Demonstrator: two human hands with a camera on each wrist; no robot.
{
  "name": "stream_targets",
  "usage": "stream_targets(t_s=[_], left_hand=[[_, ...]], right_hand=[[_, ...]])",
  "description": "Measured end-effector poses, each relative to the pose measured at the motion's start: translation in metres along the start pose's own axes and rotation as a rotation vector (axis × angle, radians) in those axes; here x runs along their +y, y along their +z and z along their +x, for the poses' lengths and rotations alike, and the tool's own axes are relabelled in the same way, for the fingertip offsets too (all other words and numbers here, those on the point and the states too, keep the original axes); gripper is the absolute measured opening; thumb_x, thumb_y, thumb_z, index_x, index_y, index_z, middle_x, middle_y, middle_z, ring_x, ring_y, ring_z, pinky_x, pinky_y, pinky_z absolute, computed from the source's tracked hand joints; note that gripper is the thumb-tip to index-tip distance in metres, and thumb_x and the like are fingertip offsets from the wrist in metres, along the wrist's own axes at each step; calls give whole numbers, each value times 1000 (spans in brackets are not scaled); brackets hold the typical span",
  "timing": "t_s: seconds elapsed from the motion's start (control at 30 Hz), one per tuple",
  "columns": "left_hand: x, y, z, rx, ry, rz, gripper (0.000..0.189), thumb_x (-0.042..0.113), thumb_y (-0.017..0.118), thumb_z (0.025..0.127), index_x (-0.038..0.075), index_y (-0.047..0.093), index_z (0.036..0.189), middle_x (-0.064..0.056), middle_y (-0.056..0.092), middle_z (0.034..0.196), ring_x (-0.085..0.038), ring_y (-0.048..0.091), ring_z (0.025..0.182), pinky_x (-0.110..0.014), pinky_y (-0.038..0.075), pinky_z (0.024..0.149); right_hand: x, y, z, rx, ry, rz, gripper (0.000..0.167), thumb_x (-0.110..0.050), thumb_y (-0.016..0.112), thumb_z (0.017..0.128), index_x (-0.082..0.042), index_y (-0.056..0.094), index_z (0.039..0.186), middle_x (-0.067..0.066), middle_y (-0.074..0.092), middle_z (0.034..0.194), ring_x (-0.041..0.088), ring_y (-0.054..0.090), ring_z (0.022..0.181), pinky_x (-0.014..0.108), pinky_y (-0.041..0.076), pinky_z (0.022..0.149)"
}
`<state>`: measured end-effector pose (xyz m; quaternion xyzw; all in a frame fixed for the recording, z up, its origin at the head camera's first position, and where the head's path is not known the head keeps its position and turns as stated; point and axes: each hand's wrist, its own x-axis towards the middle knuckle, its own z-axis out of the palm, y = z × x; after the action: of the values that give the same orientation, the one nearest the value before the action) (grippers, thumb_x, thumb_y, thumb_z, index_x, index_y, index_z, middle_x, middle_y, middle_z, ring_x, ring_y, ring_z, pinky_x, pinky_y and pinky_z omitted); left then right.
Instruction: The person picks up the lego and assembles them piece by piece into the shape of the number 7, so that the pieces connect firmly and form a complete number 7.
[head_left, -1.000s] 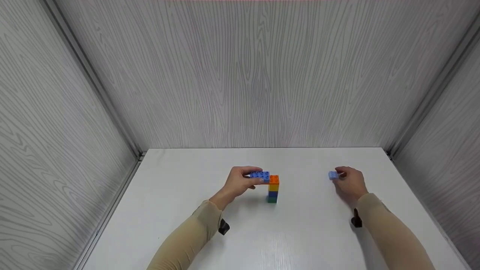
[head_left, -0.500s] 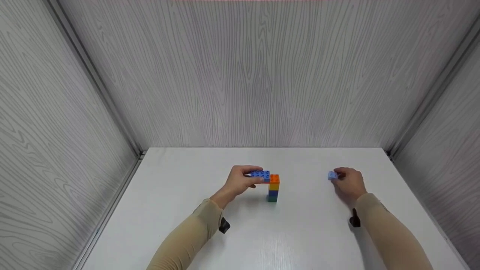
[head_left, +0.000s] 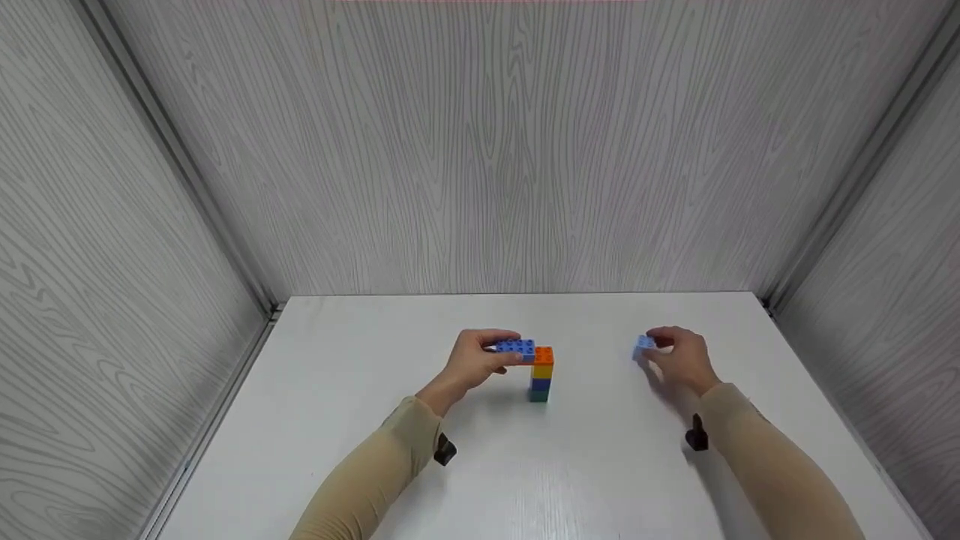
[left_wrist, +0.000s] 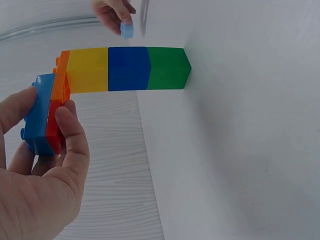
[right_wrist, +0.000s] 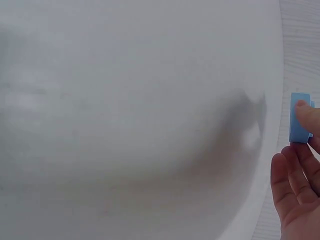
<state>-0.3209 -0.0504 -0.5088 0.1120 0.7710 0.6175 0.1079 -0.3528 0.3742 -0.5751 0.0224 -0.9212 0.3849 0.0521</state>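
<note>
A stack of toy building bricks stands upright on the table: a green brick [left_wrist: 168,68] at the bottom, a dark blue brick [left_wrist: 129,68], a yellow brick [left_wrist: 88,70], then a thin orange brick [left_wrist: 62,72]. At the top, on the left side, a blue brick [left_wrist: 40,115] sits over a red brick [left_wrist: 53,127], overhanging the column. My left hand [head_left: 472,361] grips this overhanging pair between thumb and fingers. Apart from the stack, to its right, my right hand [head_left: 682,361] pinches a light blue brick [right_wrist: 299,122] above the tabletop.
The white tabletop [head_left: 585,465] meets a grey wood-grain back wall [head_left: 480,150]. Similar panels rise on the left [head_left: 97,300] and right [head_left: 892,300]. Dark wrist cameras sit under both sleeves.
My right hand has moved left toward the stack with the light blue brick, which is now turned slightly. My left hand keeps its grip, with the stack in place.
</note>
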Motion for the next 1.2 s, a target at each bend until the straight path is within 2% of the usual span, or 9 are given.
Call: stream_targets(t_s=[0.13, 0.33, 0.43, 0.63, 0.9, 1.2], left_hand=[[0, 0, 0, 4, -8, -3, 39, 17, 86, 100, 11, 80, 138, -15, 78, 139, -19, 77, 105, -27, 68, 86], [-1, 0, -1, 3, -9, -3, 39, 17, 86, 101, 10, 80, 139, -15, 77, 139, -21, 77, 108, -29, 69, 89], [-2, 0, -2, 4, -17, -1, 40, 17, 86, 101, 8, 79, 140, -15, 77, 139, -22, 76, 109, -30, 69, 91], [-3, -1, -2, 12, -29, -3, 38, 17, 86, 101, 13, 81, 138, -13, 78, 139, -22, 76, 109, -29, 69, 92], [-4, -1, -1, 9, -15, -2, 38, 16, 86, 101, 12, 80, 138, -15, 77, 140, -22, 76, 110, -29, 69, 92], [-1, -1, -2, 3, -19, -1, 38, 15, 85, 101, 12, 81, 138, -15, 77, 140, -21, 76, 110, -31, 69, 93]], right_hand=[[-10, 3, 3, 18, -51, -10, 42, -16, 80, 104, 0, 73, 142, 27, 74, 137, 46, 69, 129, 60, 57, 110], [-25, 6, 4, 22, -101, -1, 42, -17, 83, 102, -3, 75, 140, 22, 77, 133, 41, 72, 126, 34, 60, 98], [-33, 9, 3, 21, -119, 16, 42, -17, 85, 101, -3, 75, 140, 21, 78, 132, 39, 74, 124, 27, 59, 95], [-51, 17, 0, -2, -139, 52, 42, -18, 86, 101, -5, 76, 140, 17, 79, 132, 36, 76, 123, 30, 64, 96], [-72, 23, -7, -10, -194, 123, 39, -16, 87, 99, -7, 78, 135, 16, 80, 130, 37, 76, 121, 16, 58, 88], [-96, 27, -12, -67, -181, 129, 39, -22, 86, 101, -15, 78, 138, 9, 78, 133, 29, 75, 122, 27, 64, 99]])
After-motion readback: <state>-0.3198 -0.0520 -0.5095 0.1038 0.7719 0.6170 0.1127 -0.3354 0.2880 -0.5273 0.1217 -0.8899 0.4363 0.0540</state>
